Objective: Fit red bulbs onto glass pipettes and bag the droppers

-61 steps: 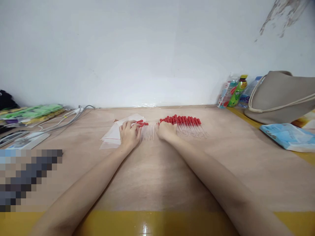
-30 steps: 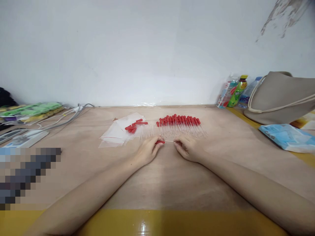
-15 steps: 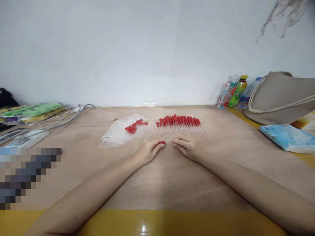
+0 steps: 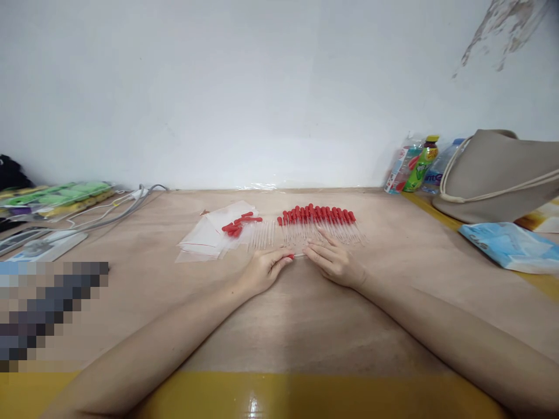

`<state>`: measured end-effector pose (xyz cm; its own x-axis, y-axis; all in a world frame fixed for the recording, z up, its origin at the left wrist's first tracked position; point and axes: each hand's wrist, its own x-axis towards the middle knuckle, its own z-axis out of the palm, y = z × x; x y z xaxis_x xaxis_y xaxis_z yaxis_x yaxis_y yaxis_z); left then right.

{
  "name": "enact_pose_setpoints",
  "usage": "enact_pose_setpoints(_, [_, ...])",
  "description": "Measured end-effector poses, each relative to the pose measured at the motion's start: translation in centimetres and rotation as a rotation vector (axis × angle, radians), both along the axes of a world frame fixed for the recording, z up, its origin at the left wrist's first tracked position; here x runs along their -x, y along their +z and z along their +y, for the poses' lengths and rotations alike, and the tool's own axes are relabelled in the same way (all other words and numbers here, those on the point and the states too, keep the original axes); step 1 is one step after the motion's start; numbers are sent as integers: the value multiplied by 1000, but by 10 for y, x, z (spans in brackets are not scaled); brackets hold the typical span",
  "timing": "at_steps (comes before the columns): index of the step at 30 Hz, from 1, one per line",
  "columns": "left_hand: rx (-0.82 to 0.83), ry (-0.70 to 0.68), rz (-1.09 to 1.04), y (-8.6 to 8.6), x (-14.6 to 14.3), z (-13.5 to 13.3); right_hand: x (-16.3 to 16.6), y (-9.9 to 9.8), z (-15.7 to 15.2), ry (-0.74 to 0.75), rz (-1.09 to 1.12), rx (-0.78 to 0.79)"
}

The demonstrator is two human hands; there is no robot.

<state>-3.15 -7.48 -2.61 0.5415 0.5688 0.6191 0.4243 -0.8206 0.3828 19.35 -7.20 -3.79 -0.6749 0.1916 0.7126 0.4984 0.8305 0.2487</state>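
My left hand (image 4: 263,270) pinches the red bulb of a single clear dropper (image 4: 292,255) lying on the wooden table (image 4: 288,314). My right hand (image 4: 334,261) lies beside it with fingers stretched toward the dropper's glass end. Just beyond both hands runs a row of several red-capped glass droppers (image 4: 318,224). To its left lie a few loose red bulbs (image 4: 238,224) and bare glass tubes (image 4: 262,234), next to a stack of clear plastic bags (image 4: 209,235).
Bottles (image 4: 417,162) and a beige bag (image 4: 498,171) stand at the back right, with a blue packet (image 4: 510,244) in front. Green packets (image 4: 61,195), cables (image 4: 126,203) and a phone (image 4: 21,240) lie at the left. A yellow strip edges the table's front.
Both hands came back from the row with one dropper. The left hand keeps pinching its red bulb; the right hand's fingers have opened out and stretched forward.
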Motion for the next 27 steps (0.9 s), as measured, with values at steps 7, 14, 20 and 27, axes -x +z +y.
enact_pose_setpoints(7, [-1,-5,-17,3,0,-2,4,1,0,40,24,8])
enact_pose_setpoints(14, [-11,-15,-2,-2,1,3,6,3,-4,20,-21,-3])
enact_pose_setpoints(20, [-117,-72,44,-6,7,12,9,4,-7,12,-3,5])
enact_pose_setpoints(27, [-208,-94,94,-6,9,13,11,3,-8,52,23,44])
